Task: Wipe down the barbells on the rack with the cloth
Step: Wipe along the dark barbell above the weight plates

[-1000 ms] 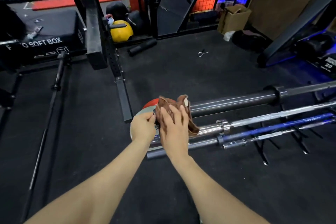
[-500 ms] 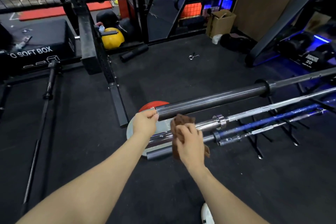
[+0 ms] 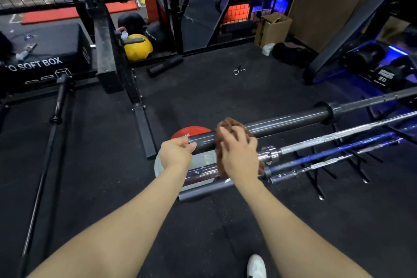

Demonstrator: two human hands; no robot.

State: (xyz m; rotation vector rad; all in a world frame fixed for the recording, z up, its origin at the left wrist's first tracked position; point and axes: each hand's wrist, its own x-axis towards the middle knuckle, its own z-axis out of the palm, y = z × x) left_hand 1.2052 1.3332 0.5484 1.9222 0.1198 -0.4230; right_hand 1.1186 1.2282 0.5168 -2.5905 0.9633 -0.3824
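Note:
Several barbells lie side by side on a low black rack (image 3: 316, 178) at the right. The top one is a dark barbell (image 3: 291, 121) with a thick sleeve. My left hand (image 3: 177, 153) grips the end of that sleeve. My right hand (image 3: 239, 153) presses a brown cloth (image 3: 232, 123) around the sleeve just right of my left hand. Below it lie a chrome barbell (image 3: 338, 136), a blue barbell (image 3: 327, 156) and a thinner silver bar (image 3: 320, 166).
A red plate (image 3: 187, 131) and a grey plate (image 3: 159, 165) lie on the black rubber floor under the bar ends. A black rack upright (image 3: 126, 79) stands to the left, another barbell (image 3: 45, 165) lies far left. A spring collar (image 3: 238, 70) lies on the floor ahead.
My right hand moved the cloth from the lower chrome bar up onto the dark barbell's sleeve. My left hand stayed at the sleeve's end.

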